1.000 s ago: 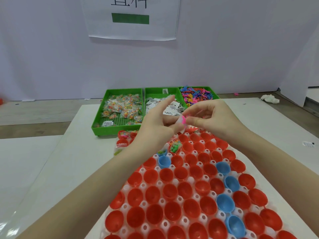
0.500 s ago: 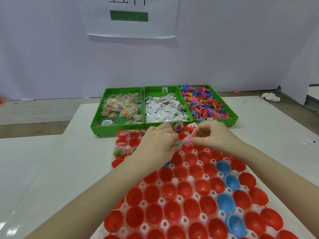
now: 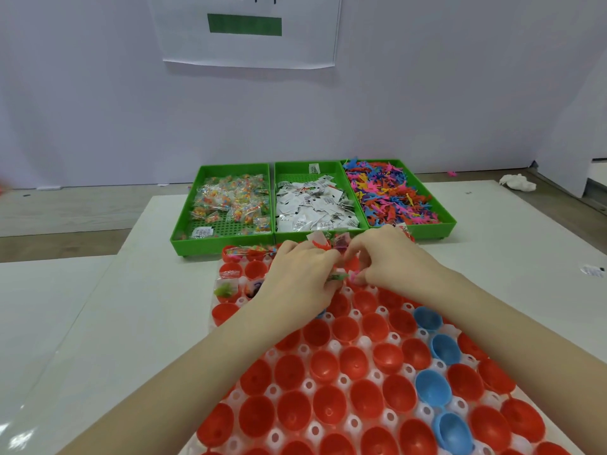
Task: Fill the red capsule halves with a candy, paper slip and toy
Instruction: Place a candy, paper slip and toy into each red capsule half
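Both hands have dropped from mid-air onto the far rows of red cups (image 3: 356, 402); the left hand (image 3: 297, 284) pinches a green bit, the right hand (image 3: 391, 261) pinches a pink toy (image 3: 353, 276) over a cup; a drop-in looks close.

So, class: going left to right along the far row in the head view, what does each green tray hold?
Clear-wrapped colourful candies → white printed paper slips → small multicoloured plastic toys.

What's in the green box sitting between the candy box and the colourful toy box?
In the head view, the middle green plastic tray between the wrapped candy tray and colourful toy tray holds white folded paper slips.
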Demonstrator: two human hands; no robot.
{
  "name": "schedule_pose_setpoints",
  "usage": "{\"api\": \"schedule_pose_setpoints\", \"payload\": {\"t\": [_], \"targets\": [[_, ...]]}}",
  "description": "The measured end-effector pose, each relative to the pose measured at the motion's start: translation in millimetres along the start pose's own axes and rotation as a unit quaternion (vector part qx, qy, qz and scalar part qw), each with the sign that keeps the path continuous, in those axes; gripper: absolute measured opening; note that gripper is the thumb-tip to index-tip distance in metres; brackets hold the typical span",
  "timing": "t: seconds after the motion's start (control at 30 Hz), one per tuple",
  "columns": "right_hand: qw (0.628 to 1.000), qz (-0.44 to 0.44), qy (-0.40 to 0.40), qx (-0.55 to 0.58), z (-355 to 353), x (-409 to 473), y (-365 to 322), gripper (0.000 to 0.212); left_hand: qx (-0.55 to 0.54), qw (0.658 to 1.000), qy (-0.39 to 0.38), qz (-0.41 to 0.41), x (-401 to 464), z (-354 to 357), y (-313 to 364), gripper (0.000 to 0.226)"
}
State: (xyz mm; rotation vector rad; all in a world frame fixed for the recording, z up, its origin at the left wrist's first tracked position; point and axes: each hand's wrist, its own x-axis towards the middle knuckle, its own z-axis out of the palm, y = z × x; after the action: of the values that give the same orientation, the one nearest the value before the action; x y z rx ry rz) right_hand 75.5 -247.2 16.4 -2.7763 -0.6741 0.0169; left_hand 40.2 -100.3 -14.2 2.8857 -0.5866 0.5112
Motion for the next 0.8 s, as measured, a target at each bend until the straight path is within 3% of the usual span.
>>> {"api": "schedule_pose_setpoints", "payload": {"t": [0.1,0.23,0.3,0.4,0.47,0.5,0.6,0.67,0.8], "targets": [[1.0,0.013,-0.01,0.023,-7,1,4,0.039,-0.029,0.999,0.032,0.001,-4,-4,-5,0.03],[0.994,0.036,-0.073,0.074,-15,5,6,0.043,-0.131,0.974,0.182,-0.022,-9,-17,-19,0.02],[0.989,0.039,-0.088,0.11,-22,7,12,0.035,-0.154,0.957,0.237,-0.065,-9,-22,-37,0.014],[0.974,0.061,0.024,0.218,-32,20,33,0.013,-0.234,0.919,0.255,-0.191,-4,-26,-75,0.007],[0.95,0.122,0.134,0.255,-31,36,55,0.009,-0.268,0.888,0.233,-0.292,1,-24,-100,0.01],[0.948,0.162,0.16,0.22,-29,44,65,0.011,-0.266,0.885,0.203,-0.325,3,-21,-112,0.01],[0.963,0.244,0.077,0.088,-17,62,89,0.035,-0.206,0.907,0.081,-0.358,9,-11,-136,0.025],[0.964,0.257,0.041,0.058,-11,68,95,0.044,-0.176,0.916,0.029,-0.359,13,-6,-142,0.03],[0.971,0.223,0.085,0.002,-9,77,96,0.027,-0.098,0.933,-0.045,-0.345,22,2,-141,0.04]]}}
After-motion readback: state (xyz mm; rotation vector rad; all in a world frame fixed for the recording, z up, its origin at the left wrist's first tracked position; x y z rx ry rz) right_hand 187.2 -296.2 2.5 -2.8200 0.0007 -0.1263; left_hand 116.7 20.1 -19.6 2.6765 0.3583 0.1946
